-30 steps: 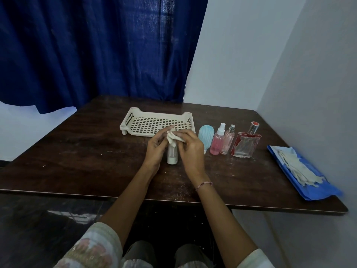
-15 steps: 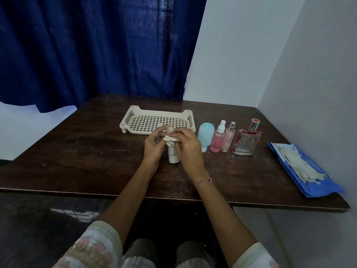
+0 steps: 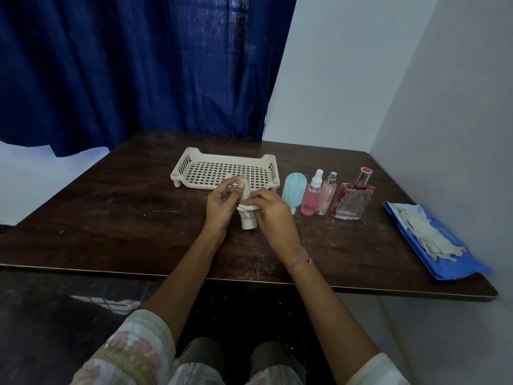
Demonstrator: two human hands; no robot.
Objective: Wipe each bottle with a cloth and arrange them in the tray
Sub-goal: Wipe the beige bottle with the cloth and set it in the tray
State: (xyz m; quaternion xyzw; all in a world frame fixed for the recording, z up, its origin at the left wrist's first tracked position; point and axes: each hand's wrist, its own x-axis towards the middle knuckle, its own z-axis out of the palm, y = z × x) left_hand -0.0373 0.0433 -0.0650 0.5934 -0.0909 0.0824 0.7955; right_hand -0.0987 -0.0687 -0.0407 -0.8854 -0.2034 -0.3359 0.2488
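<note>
Five bottles visible, none yet in the cream perforated plastic tray (image 3: 194, 165); tray floor shows only its grid of holes, so the arranging half of the task reads as not begun.

Bottle in hand: small white plastic bottle (image 3: 248, 223), standing or nearly standing on the dark wooden table (image 3: 111, 218) just in front of the tray's near rim; only its lower end shows between the palms. Left hand (image 3: 220, 205) curled around the bottle's left side, fingers partly open at the top; whether it actually clamps the bottle cannot be told. Right hand (image 3: 273, 215) closed on a crumpled white cloth (image 3: 247, 213), pressing it against the upper part of the bottle. Judgement: first wipe in progress.

Waiting in a row to the right of the tray, all upright on the table, untouched: pale blue ribbed rounded bottle (image 3: 293, 191) nearest the tray's right corner; pink liquid spray bottle with white nozzle (image 3: 313, 197) next; slimmer clear pink bottle with silver top (image 3: 327, 194) touching or almost touching it; square clear glass bottle with red smears and silver-and-red cap (image 3: 351, 200) farthest from the tray.

Far right of the tray, at the table edge: blue plastic sheet (image 3: 449, 262) with pale whitish gloves (image 3: 424, 237) lying on it; not part of the task as far as can be judged.

Remaining, by estimate: finish this wipe, place it, then four more wipe-and-place cycles
</note>
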